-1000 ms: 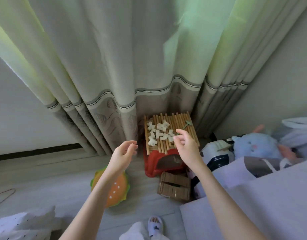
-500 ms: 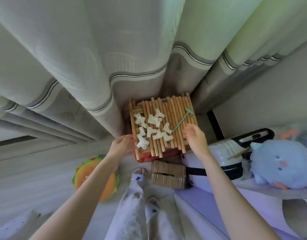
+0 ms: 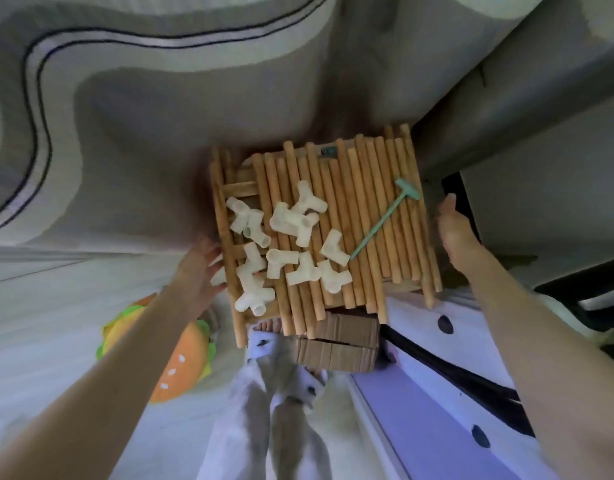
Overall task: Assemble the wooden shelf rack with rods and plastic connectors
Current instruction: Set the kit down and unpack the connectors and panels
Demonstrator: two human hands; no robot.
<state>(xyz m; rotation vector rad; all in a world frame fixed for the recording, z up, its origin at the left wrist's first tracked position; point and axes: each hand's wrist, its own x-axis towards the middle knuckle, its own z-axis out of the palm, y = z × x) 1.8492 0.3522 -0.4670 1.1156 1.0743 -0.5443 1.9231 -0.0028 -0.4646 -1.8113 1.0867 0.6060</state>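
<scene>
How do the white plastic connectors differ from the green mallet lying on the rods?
The white plastic connectors are many, stubby and branched, heaped toward the left of the wooden rods; the green mallet is single, long and thin, and lies diagonally toward the right. Both rest loose on the rods, and neither the left hand nor the right hand touches them.

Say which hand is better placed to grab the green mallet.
Right. The right hand is open beside the rod pile's right edge, close to the green mallet. The left hand sits at the far left edge, past the white connectors.

Pale floor (image 3: 56, 323) carries burger cushion (image 3: 180, 358), seemingly a cardboard box (image 3: 340, 344).
</scene>
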